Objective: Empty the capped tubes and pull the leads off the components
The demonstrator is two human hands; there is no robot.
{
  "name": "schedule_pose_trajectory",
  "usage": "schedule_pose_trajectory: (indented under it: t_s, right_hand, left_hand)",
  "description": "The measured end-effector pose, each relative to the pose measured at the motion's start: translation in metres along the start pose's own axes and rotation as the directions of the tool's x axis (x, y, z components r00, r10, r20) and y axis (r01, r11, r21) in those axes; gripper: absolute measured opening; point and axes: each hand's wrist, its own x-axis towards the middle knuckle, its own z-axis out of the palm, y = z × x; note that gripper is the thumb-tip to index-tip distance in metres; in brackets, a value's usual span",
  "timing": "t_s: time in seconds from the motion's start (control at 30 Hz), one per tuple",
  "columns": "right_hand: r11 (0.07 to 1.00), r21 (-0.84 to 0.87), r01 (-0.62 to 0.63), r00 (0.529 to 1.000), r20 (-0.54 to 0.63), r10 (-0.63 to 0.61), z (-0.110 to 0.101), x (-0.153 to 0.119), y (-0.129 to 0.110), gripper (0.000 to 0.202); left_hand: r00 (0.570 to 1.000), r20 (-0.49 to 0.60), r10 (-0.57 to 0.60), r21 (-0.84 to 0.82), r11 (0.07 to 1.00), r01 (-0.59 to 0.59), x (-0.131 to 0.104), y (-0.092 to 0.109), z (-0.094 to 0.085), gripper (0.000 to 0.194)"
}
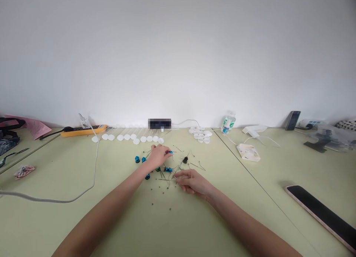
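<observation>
My left hand (159,157) is closed in a pinch, its fingertips on a small blue metallic piece (171,152). To the lower right, my right hand (193,181) grips a thin metal rod (167,180) that points left. Blue metallic knob-like parts (137,159) lie left of and below the left hand, and another blue part (168,170) rests between the hands. Beside it is a green piece (158,169), partly behind the left wrist. A dark round part (185,160) sits above the right hand among thin bent metal rods (198,166).
Small loose bits (163,193) are scattered in front. White discs (127,137) with clear sticks line the wall, and more white discs (200,134) are piled right. A power strip (83,130), white cable (96,168), bottle (228,122) and black-topped slab (319,212) surround the work spot.
</observation>
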Motion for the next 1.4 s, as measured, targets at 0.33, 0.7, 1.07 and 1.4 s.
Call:
schedule_pose_trajectory:
  t_s: [0.33, 0.7, 1.07, 1.4]
  right_hand:
    - [0.933, 0.106, 0.344, 0.918, -0.248, -0.311, 0.012, -0.007, -0.013, 0.024]
    - [0.93, 0.122, 0.347, 0.918, -0.246, -0.311, 0.012, -0.004, -0.009, 0.022]
    - [0.884, 0.447, 0.133, 0.991, -0.065, -0.116, 0.008, 0.003, -0.002, 0.025]
    - [0.937, 0.306, 0.166, 0.983, -0.133, -0.13, 0.012, -0.001, -0.006, 0.029]
  left_hand:
    - [0.982, 0.189, 0.013, -0.706, 0.697, 0.126, -0.047, 0.027, -0.008, 0.039]
    - [0.98, 0.199, 0.0, -0.696, 0.704, 0.141, -0.054, 0.032, -0.009, 0.037]
    - [0.979, -0.023, 0.205, -0.374, 0.906, -0.198, -0.058, 0.036, -0.011, 0.035]
    - [0.958, -0.018, 0.285, -0.299, 0.913, -0.277, -0.059, 0.036, -0.011, 0.036]
